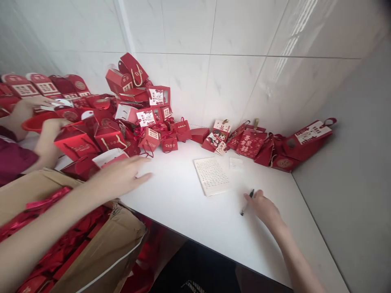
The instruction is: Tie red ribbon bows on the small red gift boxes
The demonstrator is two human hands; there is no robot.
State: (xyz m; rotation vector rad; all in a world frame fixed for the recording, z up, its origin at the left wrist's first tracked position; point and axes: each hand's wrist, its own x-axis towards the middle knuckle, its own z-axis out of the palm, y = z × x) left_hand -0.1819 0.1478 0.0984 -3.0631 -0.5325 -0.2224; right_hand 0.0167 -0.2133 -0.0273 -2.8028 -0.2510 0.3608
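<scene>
My left hand (126, 173) reaches over the table's left part, fingers apart, beside a white-topped red box (110, 157) in the pile of red gift boxes (149, 138). Nothing shows in its grasp. On the right, my right hand (262, 205) is closed around a dark-capped pen (247, 202), held slantwise just at the white tabletop (183, 195). Left of the pen lies a notepad (211, 176) covered in rows of handwriting. A small paper slip (236, 163) rests at the notepad's upper right.
An open cardboard box (128, 228) filled with red ribboned packages stands at the lower left. Another person's hands (50, 130) work among boxes and a red basin (32, 122) at the far left. More red gift boxes (252, 142) line the tiled wall. A grey partition (348, 154) bounds the right.
</scene>
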